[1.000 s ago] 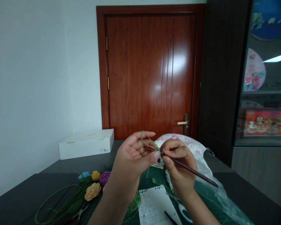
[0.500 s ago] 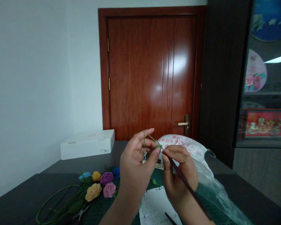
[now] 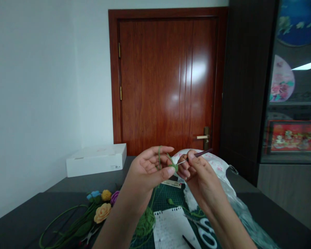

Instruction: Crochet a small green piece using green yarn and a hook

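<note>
- Pinching a small green yarn piece [image 3: 174, 167] between thumb and fingers of the left hand [image 3: 145, 176], with a green strand [image 3: 159, 157] draped over the outstretched forefinger.
- Gripping a slim crochet hook [image 3: 203, 152] in the fingertips of the right hand [image 3: 198, 174], other fingers curled loosely.
- Held in mid-air above the gridded cutting mat [image 3: 168, 195]: touching the left thumb, just left of the right fingertips, so nearer the left hand.
- Along the hook's long axis: rising gently rightward, thin metal end against the piece's right side, dark smooth handle pointing away. Unable to tell tip through a loop from tip merely touching.
- On the mat: soft, tangled green yarn [image 3: 145, 223] beside the left edge of a paper notepad [image 3: 172, 224]; white-handled scissors [image 3: 201, 229] by its right edge.
- Toward the left edge of the dark, matte surface [image 3: 28, 211]: a layered cream-orange rose [image 3: 102, 212], fabric-like; near the far left corner, a flat-sided white box [image 3: 95, 162].
- Toward the far edge, right of centre: a bulging, printed white bag [image 3: 217, 160].
</note>
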Demonstrator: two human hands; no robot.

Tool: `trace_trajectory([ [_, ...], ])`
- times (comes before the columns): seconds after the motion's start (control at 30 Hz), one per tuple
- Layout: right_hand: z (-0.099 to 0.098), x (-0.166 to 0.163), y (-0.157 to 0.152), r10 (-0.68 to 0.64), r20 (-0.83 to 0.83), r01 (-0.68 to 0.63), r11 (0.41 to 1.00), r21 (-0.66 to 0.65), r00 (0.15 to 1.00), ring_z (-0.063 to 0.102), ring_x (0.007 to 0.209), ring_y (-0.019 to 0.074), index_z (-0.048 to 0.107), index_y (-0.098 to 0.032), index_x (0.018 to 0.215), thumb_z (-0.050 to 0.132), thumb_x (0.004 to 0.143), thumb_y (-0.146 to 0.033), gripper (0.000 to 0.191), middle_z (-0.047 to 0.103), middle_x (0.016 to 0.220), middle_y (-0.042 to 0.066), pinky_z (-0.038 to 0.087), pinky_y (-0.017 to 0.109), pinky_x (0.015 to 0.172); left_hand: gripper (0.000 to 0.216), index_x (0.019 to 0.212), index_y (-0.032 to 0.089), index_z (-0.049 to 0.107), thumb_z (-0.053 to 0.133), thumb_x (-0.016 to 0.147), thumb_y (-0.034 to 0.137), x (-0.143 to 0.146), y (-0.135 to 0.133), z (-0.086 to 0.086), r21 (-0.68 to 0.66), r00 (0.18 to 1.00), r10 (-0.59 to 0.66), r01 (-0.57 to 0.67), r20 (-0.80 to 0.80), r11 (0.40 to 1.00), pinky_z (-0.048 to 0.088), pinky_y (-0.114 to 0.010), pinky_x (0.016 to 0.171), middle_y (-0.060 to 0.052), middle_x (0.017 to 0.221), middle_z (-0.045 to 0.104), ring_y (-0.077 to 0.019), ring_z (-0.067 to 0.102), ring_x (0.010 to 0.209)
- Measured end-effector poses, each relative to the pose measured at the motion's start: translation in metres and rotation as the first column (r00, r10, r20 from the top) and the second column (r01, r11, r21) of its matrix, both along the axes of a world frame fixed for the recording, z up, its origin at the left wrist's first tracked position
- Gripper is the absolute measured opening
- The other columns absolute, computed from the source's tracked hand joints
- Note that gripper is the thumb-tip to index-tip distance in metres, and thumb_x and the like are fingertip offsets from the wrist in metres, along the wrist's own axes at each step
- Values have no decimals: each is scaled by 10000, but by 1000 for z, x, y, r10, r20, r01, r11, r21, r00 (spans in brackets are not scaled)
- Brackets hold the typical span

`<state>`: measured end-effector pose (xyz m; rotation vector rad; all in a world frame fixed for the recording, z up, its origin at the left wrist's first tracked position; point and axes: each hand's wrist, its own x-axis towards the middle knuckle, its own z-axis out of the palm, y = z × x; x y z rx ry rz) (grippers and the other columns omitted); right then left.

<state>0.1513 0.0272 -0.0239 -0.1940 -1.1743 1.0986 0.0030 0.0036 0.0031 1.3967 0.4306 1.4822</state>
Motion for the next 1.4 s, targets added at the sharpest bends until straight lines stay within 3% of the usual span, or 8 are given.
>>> trace_trajectory([
  [0.3, 2, -5, -7, 181, -4, -181, 980, -80, 983, 351, 503, 88, 483, -215, 721, 708, 877, -431, 349, 439, 623, -62, 375, 230, 493, 360, 1047, 165, 744, 837, 711, 76, -1, 7, -3, -27, 972, -228, 230, 58, 973, 578, -302, 725, -26, 806, 724, -170, 694, 758],
  [0.47, -5, -6, -3, -170, 47, 156, 963, 218, 984, 520, 616, 116, 504, -234, 804, 685, 922, -331, 236, 546, 717, -44, 459, 246, 596, 412, 1115, 160, 735, 824, 730, 43, 7, 1, -3, 24, 998, -23, 21, 67, 999, 552, -243, 722, -9, 817, 718, -128, 672, 753],
  [0.6, -12, 7, 0, -756, -40, 586, 472, 658, 654, 632, 722, 162, 632, -257, 882, 683, 873, -112, 155, 653, 804, -9, 519, 304, 653, 527, 1240, 177, 701, 815, 744, 40, 19, -8, -6, 60, 988, 102, -109, 112, 992, 508, -205, 715, -1, 804, 712, -116, 632, 779],
  [0.7, -17, 12, -2, -849, -160, 599, 209, 773, 503, 634, 679, 179, 659, -283, 975, 651, 839, -25, 292, 674, 770, -13, 538, 358, 662, 594, 1282, 161, 684, 835, 716, 62, 24, -11, -8, -36, 983, -54, 61, 177, 997, 504, -213, 702, -10, 804, 700, -120, 618, 753],
  [0.8, -20, 5, -5, -767, -222, 650, 310, 694, 602, 640, 693, 190, 663, -273, 1010, 631, 888, -84, 228, 662, 776, 0, 546, 378, 665, 615, 1266, 138, 704, 862, 674, 73, 24, -8, -9, -176, 933, -256, 305, 255, 936, 494, -202, 678, -35, 846, 700, -112, 617, 729],
  [1.03, -11, -16, -12, -421, -258, 489, 807, 332, 870, 596, 628, 154, 582, -239, 938, 524, 1008, -250, 91, 613, 742, 3, 481, 279, 561, 516, 1130, 161, 775, 868, 640, 29, 16, -1, -9, -211, 859, -343, 441, 379, 872, 484, -167, 637, -45, 843, 698, -133, 659, 763],
  [1.2, -4, -12, -17, -263, -177, 306, 906, 292, 948, 507, 542, 133, 557, -241, 871, 469, 1027, -309, 192, 521, 659, -28, 450, 268, 534, 365, 1032, 174, 797, 832, 694, 43, 14, 0, -10, -122, 849, -394, 459, 353, 880, 469, -169, 594, -23, 771, 687, -88, 583, 638],
  [1.4, -8, -13, -13, -251, -133, 280, 912, 298, 959, 671, 879, 162, 655, -225, 902, 634, 970, -306, 107, 667, 910, 22, 547, 296, 786, 386, 1043, 171, 798, 852, 690, 24, 14, 1, -9, -12, 969, -162, 167, 188, 986, 511, -185, 761, -33, 860, 744, -112, 659, 810],
])
